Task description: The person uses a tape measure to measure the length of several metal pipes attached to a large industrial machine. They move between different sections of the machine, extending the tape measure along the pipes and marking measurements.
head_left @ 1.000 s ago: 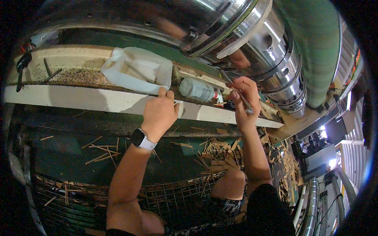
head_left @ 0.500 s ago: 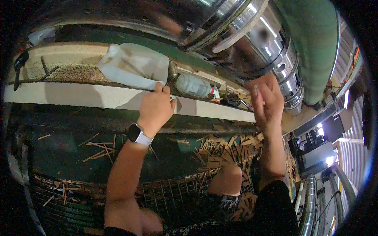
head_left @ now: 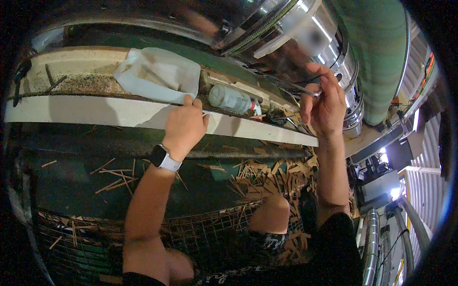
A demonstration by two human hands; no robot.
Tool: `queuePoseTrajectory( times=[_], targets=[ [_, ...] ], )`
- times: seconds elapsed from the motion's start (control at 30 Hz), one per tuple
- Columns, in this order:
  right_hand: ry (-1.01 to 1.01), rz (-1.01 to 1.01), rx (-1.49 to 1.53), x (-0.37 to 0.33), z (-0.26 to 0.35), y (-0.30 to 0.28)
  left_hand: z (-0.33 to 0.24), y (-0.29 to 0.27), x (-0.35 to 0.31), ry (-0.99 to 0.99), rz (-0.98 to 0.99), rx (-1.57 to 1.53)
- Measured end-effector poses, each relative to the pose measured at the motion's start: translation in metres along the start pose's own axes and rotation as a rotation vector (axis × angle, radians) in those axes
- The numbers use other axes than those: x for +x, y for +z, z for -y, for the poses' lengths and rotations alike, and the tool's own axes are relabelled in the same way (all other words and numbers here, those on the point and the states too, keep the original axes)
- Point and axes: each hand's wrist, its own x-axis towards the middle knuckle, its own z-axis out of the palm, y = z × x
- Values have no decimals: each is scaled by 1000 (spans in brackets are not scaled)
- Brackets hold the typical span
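the left hand (head_left: 185,125) rests on the front edge of a long pale ledge (head_left: 95,112), fingers curled over its lip and knuckles toward the camera; it grips the ledge itself and holds nothing loose. a smartwatch with a light band (head_left: 162,158) sits on that wrist. just beyond the fingertips lies a white plastic jug (head_left: 160,74), tipped on its side in the trough behind the ledge, nearly touching the hand. to the right of the jug, a small clear bottle with a red-tipped cap (head_left: 232,98) lies on its side in the same trough.

the right hand (head_left: 324,100) is raised well apart from the left, above the right end of the ledge, in front of a large shiny metal drum (head_left: 305,33). its thumb and forefinger are pinched together on a thin metal rod (head_left: 291,86) that slants down and left from the fingertips; the other fingers are loosely bent. whether the far end of the rod touches anything cannot be told.

sawdust and grit cover the trough to the left of the jug. below the ledge, thin wooden sticks (head_left: 267,174) lie scattered and heaped on a dark green surface and on a wire mesh (head_left: 200,233) near the person's bare knee (head_left: 272,212). a green duct (head_left: 381,52) rises at the upper right.
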Motion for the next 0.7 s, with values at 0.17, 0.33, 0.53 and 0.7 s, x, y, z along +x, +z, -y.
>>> queuePoseTrajectory(
  times=[0.17, 0.33, 0.53, 0.7],
  targets=[
    [-102, -52, 72, -6, -11, 8, -4, -4, 0, -13, 11, -9],
    [-294, 65, -445, -5, -11, -11, -6, -2, 0, 2, 3, 9],
    [-711, 96, -1225, 9, 6, -28, -2, -1, 0, 7, -9, 30],
    [-829, -208, -1343, 3, -16, -19, -2, -1, 0, 16, -5, 1]
  ],
)
